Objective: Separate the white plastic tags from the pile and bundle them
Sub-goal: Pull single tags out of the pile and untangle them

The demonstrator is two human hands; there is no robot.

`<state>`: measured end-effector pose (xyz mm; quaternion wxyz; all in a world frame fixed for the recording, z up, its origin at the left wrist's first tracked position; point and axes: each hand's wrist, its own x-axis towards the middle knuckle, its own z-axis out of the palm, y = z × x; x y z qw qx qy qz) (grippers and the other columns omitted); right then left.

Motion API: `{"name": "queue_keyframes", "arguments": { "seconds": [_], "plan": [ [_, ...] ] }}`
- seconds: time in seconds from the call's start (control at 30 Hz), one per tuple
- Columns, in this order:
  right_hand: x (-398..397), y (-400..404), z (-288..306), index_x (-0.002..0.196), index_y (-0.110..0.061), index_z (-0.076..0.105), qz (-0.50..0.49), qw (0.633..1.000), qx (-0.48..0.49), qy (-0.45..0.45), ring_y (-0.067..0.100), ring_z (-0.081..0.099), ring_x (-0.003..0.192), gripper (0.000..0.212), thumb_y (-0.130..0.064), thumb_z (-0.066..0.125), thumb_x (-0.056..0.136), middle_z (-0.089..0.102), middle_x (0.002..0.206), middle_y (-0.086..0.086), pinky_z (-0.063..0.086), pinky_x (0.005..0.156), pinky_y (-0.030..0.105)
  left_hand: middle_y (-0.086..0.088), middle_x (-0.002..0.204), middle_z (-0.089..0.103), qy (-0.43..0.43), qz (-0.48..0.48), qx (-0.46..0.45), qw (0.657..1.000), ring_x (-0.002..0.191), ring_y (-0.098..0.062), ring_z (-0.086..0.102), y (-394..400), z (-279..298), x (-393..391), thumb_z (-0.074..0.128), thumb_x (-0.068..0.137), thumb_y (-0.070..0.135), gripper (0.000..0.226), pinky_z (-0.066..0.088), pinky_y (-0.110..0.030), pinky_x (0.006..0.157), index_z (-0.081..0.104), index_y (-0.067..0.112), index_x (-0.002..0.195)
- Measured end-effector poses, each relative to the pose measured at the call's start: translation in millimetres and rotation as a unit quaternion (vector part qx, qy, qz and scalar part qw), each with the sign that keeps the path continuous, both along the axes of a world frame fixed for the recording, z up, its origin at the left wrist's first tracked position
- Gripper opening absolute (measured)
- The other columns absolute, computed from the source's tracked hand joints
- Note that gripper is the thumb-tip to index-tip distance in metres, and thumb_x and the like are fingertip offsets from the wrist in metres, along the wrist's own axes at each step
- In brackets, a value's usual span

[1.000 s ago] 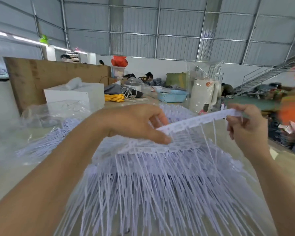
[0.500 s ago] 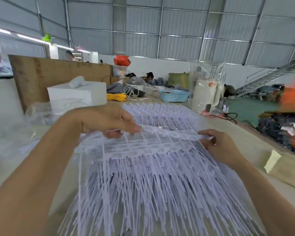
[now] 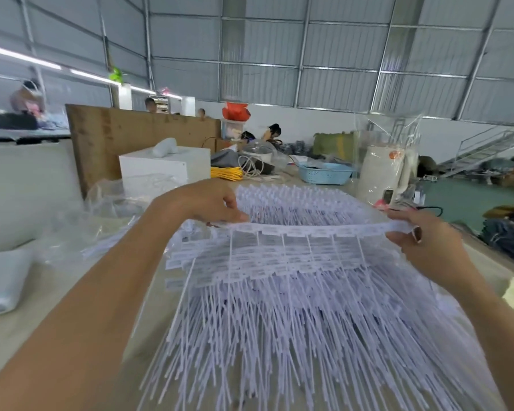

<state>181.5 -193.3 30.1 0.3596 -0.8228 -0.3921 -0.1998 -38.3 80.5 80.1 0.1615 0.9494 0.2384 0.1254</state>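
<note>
Tags in a big white pile [image 3: 294, 330] cover the table [image 3: 9, 336] middle, their thin tails running toward my edge. Above it I hold one strip of tags [image 3: 315, 231] stretched crosswise, left to right, tails hanging down. My left hand [image 3: 208, 203] pinches its left end, my right hand [image 3: 422, 235] grips the right. Beyond stand a white box [image 3: 163, 169], blue basket [image 3: 324, 173] and yellow cord [image 3: 226, 173].
</note>
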Motion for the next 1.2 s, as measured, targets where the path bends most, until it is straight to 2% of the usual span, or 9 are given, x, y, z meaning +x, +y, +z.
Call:
{"name": "queue_keyframes", "arguments": {
  "seconds": [0.07, 0.13, 0.27, 0.37, 0.57, 0.8, 0.97, 1.07, 1.2],
  "plan": [
    [-2, -6, 16, 0.108, -0.02, 0.067, 0.023, 0.999, 0.021, 0.026, 0.016, 0.058, 0.055, 0.026, -0.01, 0.067, 0.084, 0.065, 0.08, 0.006, 0.045, 0.054, 0.018, -0.011, 0.069, 0.062, -0.036, 0.027, 0.019, 0.999, 0.053, -0.013, 0.055, 3, 4, 1, 0.06, 0.081, 0.057, 0.06, 0.041, -0.016, 0.048, 0.068, -0.002, 0.084],
    [-2, -13, 32, 0.098, -0.024, 0.07, 0.085, 0.989, 0.076, 0.097, 0.01, 0.055, 0.042, 0.023, -0.008, 0.068, 0.082, 0.061, 0.054, 0.001, 0.044, 0.042, 0.015, -0.011, 0.06, 0.052, -0.086, 0.036, 0.039, 0.995, 0.048, -0.016, 0.047, 4, 10, 1, 0.058, 0.083, 0.058, 0.064, 0.034, -0.011, 0.039, 0.065, -0.006, 0.078],
    [6, -17, 61, 0.088, -0.017, 0.073, 0.281, 0.887, 0.232, 0.282, 0.008, 0.046, 0.042, 0.024, 0.001, 0.061, 0.078, 0.056, 0.054, -0.001, 0.042, 0.039, 0.018, 0.003, 0.045, 0.031, -0.182, 0.027, -0.03, 0.982, 0.038, -0.009, 0.036, 10, 22, 2, 0.061, 0.08, 0.059, 0.058, 0.034, -0.012, 0.035, 0.049, 0.01, 0.051],
    [6, -5, 68, 0.085, -0.013, 0.069, 0.327, 0.815, 0.308, 0.367, 0.005, 0.041, 0.041, 0.019, -0.001, 0.055, 0.08, 0.052, 0.054, -0.003, 0.035, 0.038, 0.012, 0.009, 0.039, 0.025, -0.161, 0.03, -0.047, 0.985, 0.032, -0.005, 0.033, 19, 19, 6, 0.063, 0.079, 0.059, 0.059, 0.035, -0.013, 0.035, 0.038, 0.017, 0.045],
    [2, 39, 19, 0.09, -0.007, 0.064, 0.201, 0.851, 0.172, 0.453, 0.013, 0.051, 0.05, 0.014, -0.001, 0.052, 0.09, 0.056, 0.062, 0.004, 0.044, 0.038, 0.017, -0.003, 0.043, 0.039, -0.017, 0.083, 0.022, 0.996, 0.044, -0.019, 0.041, 49, -8, 5, 0.06, 0.081, 0.059, 0.06, 0.034, -0.022, 0.049, 0.04, 0.012, 0.05],
    [12, 58, -28, 0.091, -0.001, 0.067, 0.156, 0.883, 0.097, 0.433, 0.016, 0.054, 0.052, 0.007, -0.005, 0.064, 0.086, 0.061, 0.063, 0.008, 0.046, 0.042, 0.022, -0.002, 0.045, 0.049, 0.075, 0.106, 0.031, 0.991, 0.044, -0.015, 0.047, 66, -44, 3, 0.051, 0.084, 0.064, 0.063, 0.037, -0.024, 0.055, 0.046, 0.01, 0.051],
    [11, 58, -31, 0.083, -0.004, 0.068, 0.16, 0.893, 0.079, 0.414, 0.014, 0.055, 0.052, 0.005, -0.007, 0.064, 0.086, 0.062, 0.062, 0.009, 0.049, 0.053, 0.025, -0.004, 0.051, 0.055, 0.135, 0.097, 0.038, 0.985, 0.054, -0.017, 0.053, 68, -53, 10, 0.043, 0.087, 0.066, 0.069, 0.043, -0.026, 0.074, 0.051, 0.01, 0.047],
    [11, 58, -33, 0.081, -0.005, 0.068, 0.165, 0.893, 0.077, 0.412, 0.013, 0.054, 0.051, 0.007, -0.005, 0.063, 0.086, 0.062, 0.061, 0.007, 0.048, 0.051, 0.023, -0.001, 0.053, 0.055, 0.143, 0.093, 0.046, 0.984, 0.055, -0.015, 0.051, 57, -45, 20, 0.048, 0.087, 0.063, 0.062, 0.042, -0.026, 0.068, 0.05, 0.011, 0.052],
    [14, 59, -32, 0.08, -0.006, 0.068, 0.175, 0.896, 0.05, 0.406, 0.012, 0.055, 0.051, 0.009, -0.005, 0.063, 0.087, 0.065, 0.062, 0.006, 0.047, 0.052, 0.024, -0.009, 0.084, 0.063, 0.079, 0.064, 0.112, 0.989, 0.083, -0.023, 0.058, 17, -25, 50, 0.047, 0.088, 0.062, 0.057, 0.044, -0.037, 0.086, 0.057, 0.008, 0.075]
  ]
}}
